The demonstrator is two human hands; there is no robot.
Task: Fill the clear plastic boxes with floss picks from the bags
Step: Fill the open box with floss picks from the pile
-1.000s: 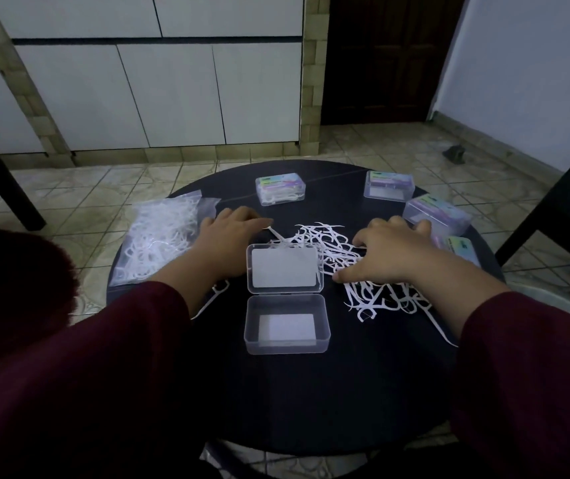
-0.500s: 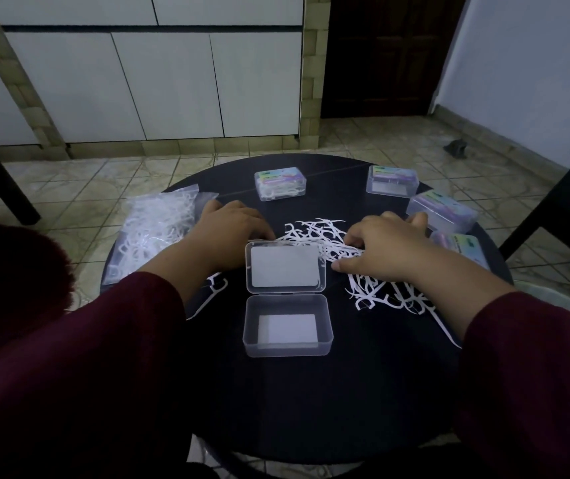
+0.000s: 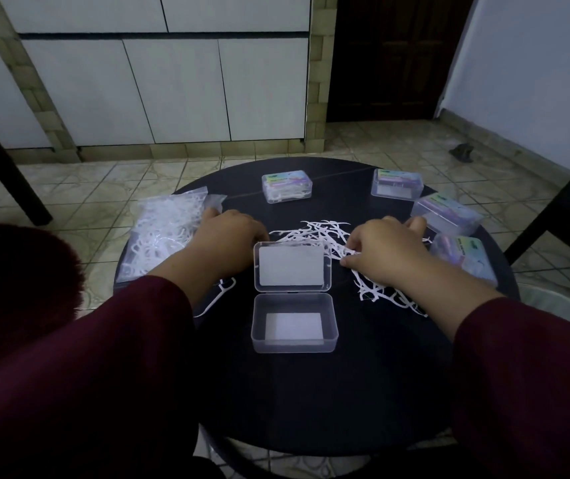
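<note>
White plastic floss picks [image 3: 325, 236] lie in a loose tangle right under your right hand [image 3: 385, 252], whose fingertips pinch a few strands at the pile's near edge. Your left hand [image 3: 230, 238] rests on the desk [image 3: 311, 392] at the pile's other side, fingers curled down; whether it grips anything you cannot tell from here. The open clear box [image 3: 294, 323] sits between your wrists, nearer to you than both hands, its tray empty and its lid [image 3: 292, 266] laid back flat toward the pile. So the picks must travel back toward you over that lid, and the right hand looks better placed to carry them. A stray pick [image 3: 219, 297] lies beside your left wrist. Beyond the left hand lies the bag [image 3: 162, 233] of picks; beyond and beside the right hand stand four closed boxes [image 3: 287, 186].
</note>
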